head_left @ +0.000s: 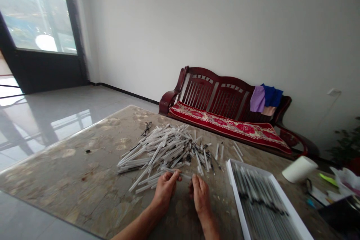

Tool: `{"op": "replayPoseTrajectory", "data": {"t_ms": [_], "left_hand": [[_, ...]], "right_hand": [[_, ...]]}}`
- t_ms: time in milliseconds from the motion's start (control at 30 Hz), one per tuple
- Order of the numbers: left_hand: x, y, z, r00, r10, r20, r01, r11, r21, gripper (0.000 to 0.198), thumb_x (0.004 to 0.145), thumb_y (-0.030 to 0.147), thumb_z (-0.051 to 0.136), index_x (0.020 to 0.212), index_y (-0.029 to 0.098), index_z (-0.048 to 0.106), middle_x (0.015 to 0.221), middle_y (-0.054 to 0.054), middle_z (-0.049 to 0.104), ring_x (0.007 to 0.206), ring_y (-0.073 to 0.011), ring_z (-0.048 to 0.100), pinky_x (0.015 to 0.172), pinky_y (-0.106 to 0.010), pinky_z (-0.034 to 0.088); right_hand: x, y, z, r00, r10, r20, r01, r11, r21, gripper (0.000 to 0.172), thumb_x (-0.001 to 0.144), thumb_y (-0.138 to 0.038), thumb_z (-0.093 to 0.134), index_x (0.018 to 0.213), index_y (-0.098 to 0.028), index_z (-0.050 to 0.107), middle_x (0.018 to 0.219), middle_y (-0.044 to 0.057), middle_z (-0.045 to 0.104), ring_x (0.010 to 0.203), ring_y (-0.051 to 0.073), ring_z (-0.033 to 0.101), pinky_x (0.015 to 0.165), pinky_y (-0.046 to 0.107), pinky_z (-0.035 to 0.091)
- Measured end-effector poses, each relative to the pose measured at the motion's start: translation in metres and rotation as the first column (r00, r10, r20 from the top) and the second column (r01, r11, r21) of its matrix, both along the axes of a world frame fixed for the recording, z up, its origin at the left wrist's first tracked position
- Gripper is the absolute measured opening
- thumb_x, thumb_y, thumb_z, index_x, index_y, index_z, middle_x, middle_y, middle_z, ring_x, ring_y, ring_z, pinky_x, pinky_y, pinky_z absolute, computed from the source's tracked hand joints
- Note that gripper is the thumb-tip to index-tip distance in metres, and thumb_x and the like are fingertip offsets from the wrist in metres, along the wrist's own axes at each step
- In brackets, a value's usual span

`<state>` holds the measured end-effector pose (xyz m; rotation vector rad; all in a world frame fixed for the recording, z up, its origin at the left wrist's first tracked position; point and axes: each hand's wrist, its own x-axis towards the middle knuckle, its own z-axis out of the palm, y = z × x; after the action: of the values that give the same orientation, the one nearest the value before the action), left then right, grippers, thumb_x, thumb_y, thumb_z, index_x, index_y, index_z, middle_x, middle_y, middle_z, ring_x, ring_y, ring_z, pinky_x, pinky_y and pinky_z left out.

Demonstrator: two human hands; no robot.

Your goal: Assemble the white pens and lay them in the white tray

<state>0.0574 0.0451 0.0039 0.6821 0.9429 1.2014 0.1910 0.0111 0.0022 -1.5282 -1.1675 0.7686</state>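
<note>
My left hand is closed, thumb and fingers pinched on a slim, translucent pen-like tube that spans the gap between my hands. Its other end meets my right hand, whose thumb and fingers are bent together around it. Just beyond my hands lies a loose heap of whitish tubes, with small black parts mixed in at its right side. To the right of my right hand sits a white tray holding rows of grey, see-through pen-like sticks with dark bands.
Black-framed glasses rest behind the heap on the marble-patterned table. A white paper roll and a plastic bag are at the right. A red wooden bench stands beyond the table.
</note>
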Motion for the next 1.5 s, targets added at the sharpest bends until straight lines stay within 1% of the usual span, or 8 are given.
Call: {"op": "replayPoseTrajectory", "data": {"t_ms": [133,367,533,733,900,1067,1233,1500], "left_hand": [[0.001,0.001,-0.002,1.000,-0.025,0.016,0.025,0.999,0.031,0.058,0.054,0.065,0.079,0.075,0.013,0.065,0.042,0.010,0.042,0.035,-0.0028,0.022,0.036,-0.019,0.013],[0.001,0.000,-0.003,0.999,-0.046,-0.030,0.048,0.995,0.083,0.053,0.056,0.064,0.078,0.067,0.014,0.064,0.040,0.010,0.038,0.035,-0.0032,0.021,0.037,-0.019,0.012],[0.001,0.000,-0.001,0.999,-0.030,-0.036,0.033,0.997,0.064,0.055,0.056,0.065,0.077,0.071,0.014,0.065,0.042,0.009,0.041,0.036,-0.0038,0.022,0.037,-0.019,0.014],[0.002,0.001,0.000,0.995,-0.060,-0.081,0.067,0.994,0.089,0.054,0.057,0.067,0.075,0.061,0.015,0.061,0.038,0.011,0.031,0.036,-0.0041,0.020,0.037,-0.020,0.011],[0.001,0.002,-0.002,0.998,-0.046,-0.052,0.050,0.996,0.069,0.056,0.055,0.069,0.076,0.065,0.015,0.062,0.038,0.011,0.034,0.035,-0.0043,0.020,0.037,-0.020,0.012],[0.001,0.001,-0.001,0.993,-0.074,-0.087,0.082,0.992,0.091,0.055,0.058,0.068,0.075,0.060,0.015,0.061,0.037,0.011,0.030,0.036,-0.0043,0.020,0.037,-0.020,0.012],[0.001,0.002,-0.002,0.996,-0.071,-0.051,0.073,0.996,0.049,0.056,0.056,0.069,0.074,0.065,0.016,0.061,0.038,0.012,0.032,0.035,-0.0043,0.019,0.037,-0.020,0.012],[0.001,0.002,-0.002,0.993,-0.087,-0.084,0.094,0.992,0.084,0.054,0.060,0.069,0.073,0.062,0.016,0.059,0.037,0.011,0.030,0.035,-0.0051,0.020,0.038,-0.021,0.012]], "right_hand": [[0.002,-0.004,0.001,1.000,0.005,0.000,-0.005,0.994,0.106,0.045,0.091,-0.063,0.041,0.085,-0.023,0.061,0.067,0.001,0.063,0.058,0.018,0.058,0.054,0.028,0.047],[0.003,0.000,-0.009,0.996,-0.055,0.071,0.052,0.998,0.043,0.053,0.088,-0.068,0.038,0.063,-0.024,0.053,0.051,-0.001,0.052,0.046,0.017,0.050,0.044,0.028,0.038],[0.004,-0.008,-0.007,1.000,0.012,0.018,-0.014,0.992,0.126,0.046,0.091,-0.062,0.041,0.088,-0.022,0.062,0.069,0.000,0.063,0.058,0.017,0.058,0.055,0.027,0.046],[0.002,-0.006,-0.010,0.995,-0.083,0.063,0.079,0.995,0.065,0.050,0.088,-0.064,0.041,0.061,-0.024,0.053,0.051,-0.001,0.052,0.048,0.017,0.050,0.046,0.028,0.038],[0.001,-0.007,-0.006,1.000,0.013,-0.024,-0.010,0.994,0.105,0.045,0.090,-0.063,0.041,0.079,-0.023,0.060,0.064,0.000,0.060,0.057,0.017,0.056,0.053,0.027,0.045],[0.001,-0.007,-0.009,0.999,-0.054,0.001,0.054,0.998,0.033,0.051,0.086,-0.068,0.042,0.062,-0.024,0.051,0.052,-0.002,0.050,0.047,0.016,0.048,0.044,0.027,0.037],[0.002,-0.007,-0.009,0.999,0.003,-0.052,0.002,0.996,0.093,0.047,0.089,-0.064,0.043,0.081,-0.022,0.060,0.063,-0.001,0.059,0.054,0.017,0.054,0.050,0.026,0.043],[0.001,-0.005,-0.014,0.999,-0.038,-0.028,0.040,0.996,0.080,0.051,0.091,-0.064,0.039,0.066,-0.023,0.055,0.051,-0.003,0.050,0.045,0.015,0.046,0.042,0.026,0.035]]}}
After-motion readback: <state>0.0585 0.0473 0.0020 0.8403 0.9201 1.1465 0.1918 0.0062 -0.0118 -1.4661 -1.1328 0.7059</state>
